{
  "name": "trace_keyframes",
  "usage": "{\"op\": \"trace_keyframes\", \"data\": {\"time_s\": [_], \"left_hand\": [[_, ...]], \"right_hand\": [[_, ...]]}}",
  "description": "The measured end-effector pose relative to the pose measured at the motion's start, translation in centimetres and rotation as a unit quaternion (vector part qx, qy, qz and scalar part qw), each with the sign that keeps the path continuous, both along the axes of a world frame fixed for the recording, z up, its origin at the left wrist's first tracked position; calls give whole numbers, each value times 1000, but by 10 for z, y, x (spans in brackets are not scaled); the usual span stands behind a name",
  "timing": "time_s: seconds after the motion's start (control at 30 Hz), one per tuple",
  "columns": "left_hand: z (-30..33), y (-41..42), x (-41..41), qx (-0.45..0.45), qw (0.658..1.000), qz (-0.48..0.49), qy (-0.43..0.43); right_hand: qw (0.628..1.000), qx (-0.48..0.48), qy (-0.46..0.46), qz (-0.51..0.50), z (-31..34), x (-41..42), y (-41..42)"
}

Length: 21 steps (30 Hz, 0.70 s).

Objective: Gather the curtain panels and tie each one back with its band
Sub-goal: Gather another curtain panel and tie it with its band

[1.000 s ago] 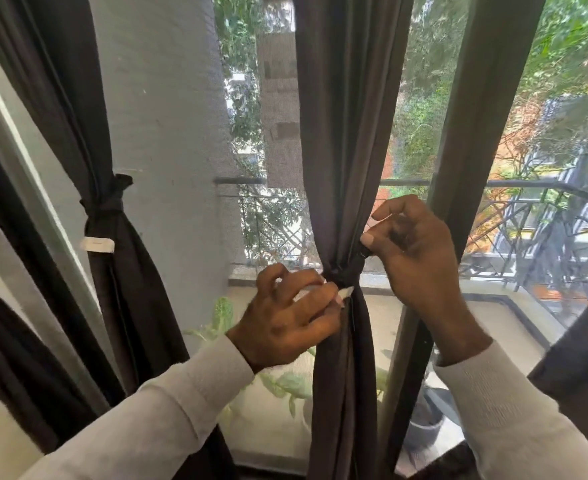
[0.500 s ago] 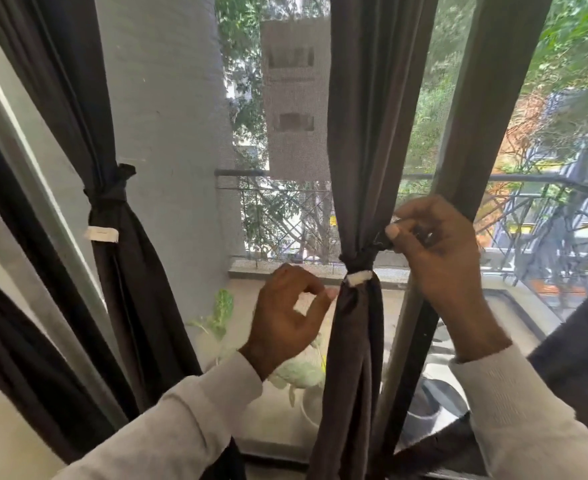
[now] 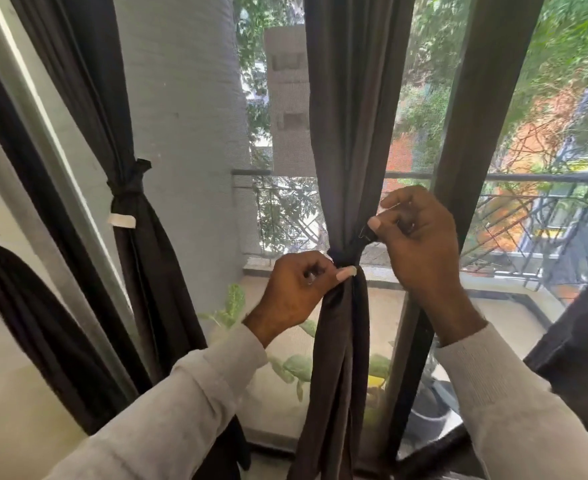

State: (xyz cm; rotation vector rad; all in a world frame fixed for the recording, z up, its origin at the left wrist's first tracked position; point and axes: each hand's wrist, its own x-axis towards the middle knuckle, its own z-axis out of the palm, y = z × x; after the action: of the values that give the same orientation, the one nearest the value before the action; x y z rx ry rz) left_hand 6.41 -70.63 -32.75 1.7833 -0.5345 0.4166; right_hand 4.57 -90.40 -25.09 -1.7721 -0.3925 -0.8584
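The middle curtain panel is hanging gathered in front of the window frame, cinched at its waist by a dark band. The left hand is pinching the band's left side between thumb and curled fingers, while the right hand is pinching the band's free end just right of the panel. At the window's left edge, another curtain panel is already hanging tied.

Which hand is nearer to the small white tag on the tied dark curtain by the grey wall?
Left. The left hand is to the right of the small white tag and lower; the right hand is farther right, beyond the middle dark curtain panel.
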Motion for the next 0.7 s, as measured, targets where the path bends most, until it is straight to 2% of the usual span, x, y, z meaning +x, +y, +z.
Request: {"op": "trace_keyframes", "data": {"time_s": [0.2, 0.37, 0.47, 0.7], "left_hand": [[1, 17, -10, 95, 995, 30, -25], [1, 33, -23, 93, 989, 113, -31], [-1, 44, -35, 91, 978, 168, -81], [7, 18, -59, 143, 964, 128, -182]], "right_hand": [[1000, 4, -19, -22, 1, 0, 4], [997, -56, 11, -54, -12, -10, 3], [995, -56, 5, -83, -20, -24, -2], [986, -79, 35, -146, -36, -64, -24]]}}
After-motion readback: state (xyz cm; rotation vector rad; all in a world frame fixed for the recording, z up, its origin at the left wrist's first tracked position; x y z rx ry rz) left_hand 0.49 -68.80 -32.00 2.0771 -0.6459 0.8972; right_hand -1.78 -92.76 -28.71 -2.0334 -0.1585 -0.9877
